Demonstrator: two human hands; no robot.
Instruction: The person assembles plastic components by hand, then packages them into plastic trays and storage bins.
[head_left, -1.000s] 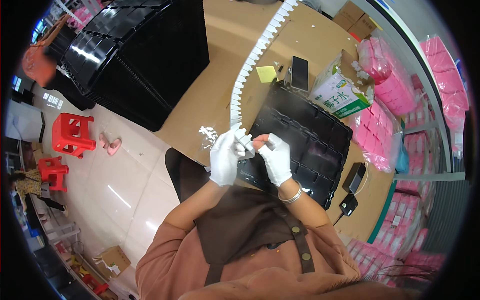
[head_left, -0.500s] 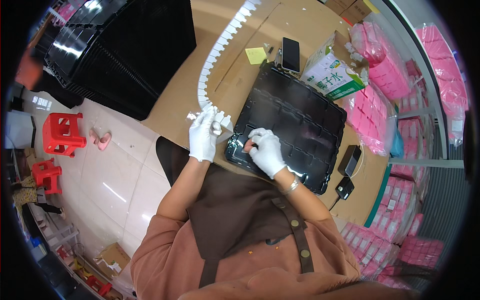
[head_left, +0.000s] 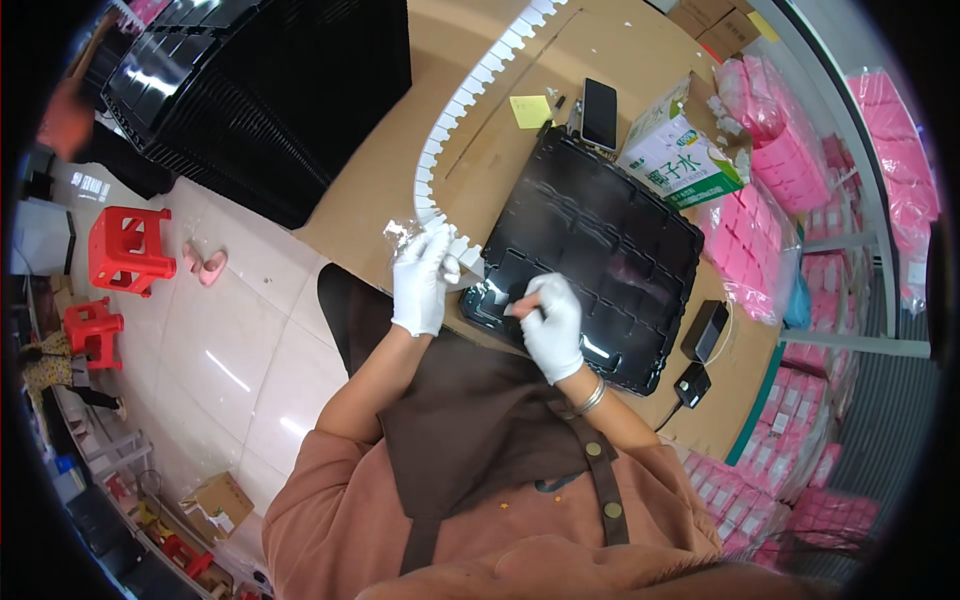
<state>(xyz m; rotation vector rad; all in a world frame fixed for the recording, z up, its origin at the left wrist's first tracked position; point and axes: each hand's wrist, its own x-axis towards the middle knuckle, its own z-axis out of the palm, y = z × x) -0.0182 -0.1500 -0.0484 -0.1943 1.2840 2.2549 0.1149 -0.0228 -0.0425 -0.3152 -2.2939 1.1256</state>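
Note:
My left hand (head_left: 423, 285), in a white glove, is closed around the near end of a long white notched strip (head_left: 440, 125). The strip curves away across the table to the far edge. Crumpled clear film (head_left: 401, 233) shows beside the left fingers. My right hand (head_left: 553, 330), gloved with bare fingertips, is pinched just above the near left part of a black plastic tray (head_left: 590, 240) with moulded compartments. Something small and pale shows at its fingertips, too small to name.
Tall stacked black trays (head_left: 270, 110) stand at the left. Behind the tray lie a phone (head_left: 599, 115) and a yellow note (head_left: 530, 112). An open carton (head_left: 680, 155), pink packs (head_left: 750, 230) and a black adapter (head_left: 706, 330) are at the right. Red stools (head_left: 130, 250) stand on the floor.
My right hand has lifted slightly off the tray, turned and drawn toward me. My left hand stays at the strip's end. The whole view has shifted a little.

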